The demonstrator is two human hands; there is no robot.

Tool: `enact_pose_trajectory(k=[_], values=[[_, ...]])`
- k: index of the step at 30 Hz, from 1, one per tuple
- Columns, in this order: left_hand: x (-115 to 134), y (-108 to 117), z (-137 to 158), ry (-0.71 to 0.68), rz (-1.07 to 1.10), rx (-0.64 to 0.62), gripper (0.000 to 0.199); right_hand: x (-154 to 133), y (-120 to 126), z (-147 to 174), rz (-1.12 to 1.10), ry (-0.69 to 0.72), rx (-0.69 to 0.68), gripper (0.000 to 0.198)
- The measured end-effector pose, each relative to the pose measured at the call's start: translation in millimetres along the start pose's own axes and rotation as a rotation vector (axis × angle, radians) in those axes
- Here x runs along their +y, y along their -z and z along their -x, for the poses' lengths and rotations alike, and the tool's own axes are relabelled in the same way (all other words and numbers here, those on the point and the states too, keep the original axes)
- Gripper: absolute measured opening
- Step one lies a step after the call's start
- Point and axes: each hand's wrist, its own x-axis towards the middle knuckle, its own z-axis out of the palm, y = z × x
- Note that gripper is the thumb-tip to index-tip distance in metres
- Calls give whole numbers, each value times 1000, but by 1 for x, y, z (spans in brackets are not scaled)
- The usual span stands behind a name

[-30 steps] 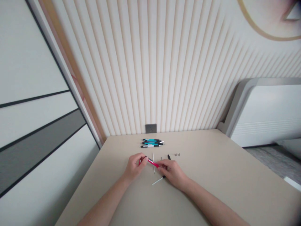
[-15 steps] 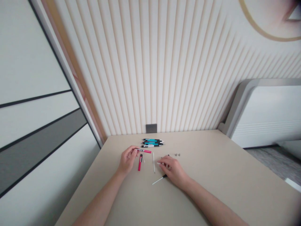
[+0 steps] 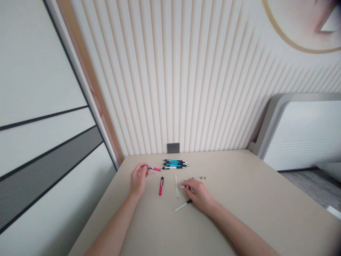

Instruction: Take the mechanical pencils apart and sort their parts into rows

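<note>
My left hand (image 3: 138, 179) pinches a red pen barrel (image 3: 156, 169) by its clip end, just above the desk, its plain red end pointing right. Below it lies a second red barrel (image 3: 161, 186) with a black clip end, a tiny pale piece (image 3: 165, 184) beside it. A white refill (image 3: 176, 186) lies between the hands. Over the desk, my right hand (image 3: 198, 192) has its thumb and fingers together around a small whitish piece (image 3: 182, 186), too small to name. Another refill with a black grip (image 3: 182, 206) pokes out from under this hand, which partly hides it.
Several blue, black and white pens (image 3: 174, 164) lie in a pile at the back of the desk (image 3: 165, 227). Small metallic pen tips (image 3: 203, 177) sit right of my right hand. A dark wall socket (image 3: 173, 148) is on the ribbed wall behind.
My left hand has drawn left with the red pen barrel, away from the white refill. My right hand stays in nearly the same place. The camera view has shifted slightly.
</note>
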Motion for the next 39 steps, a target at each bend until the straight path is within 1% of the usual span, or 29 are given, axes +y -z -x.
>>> enact_pose_trajectory(k=[2, 5, 7, 11, 15, 18, 21, 26, 31, 36, 39], values=[[0, 4, -1, -11, -97, -49, 28, 1, 0, -1, 3, -7, 14, 20], [0, 9, 0, -32, -268, -216, 32, -1, -2, -2, 8, -28, 37, 20], [0, 11, 1, -38, -373, -329, 33, -5, -6, -5, 49, -55, 31, 20], [-4, 13, 3, -46, -506, -467, 32, -20, -22, -16, 277, -95, -67, 21], [-7, 13, 5, -48, -567, -549, 31, -35, -39, -32, 467, -107, -142, 22], [-7, 11, 6, -65, -628, -570, 32, -41, -45, -43, 548, -120, -157, 21], [-8, 8, 7, -106, -730, -577, 33, -42, -47, -49, 568, -150, -155, 21], [-14, 2, 8, -158, -827, -535, 25, -38, -50, -51, 560, -194, -170, 22], [-18, 0, 8, -156, -874, -527, 20, -36, -51, -50, 559, -175, -168, 21], [-16, -3, 9, -182, -932, -527, 24, -34, -47, -47, 506, -159, -163, 22], [-15, -5, 10, -212, -946, -521, 25, -30, -34, -43, 453, -132, -143, 24]])
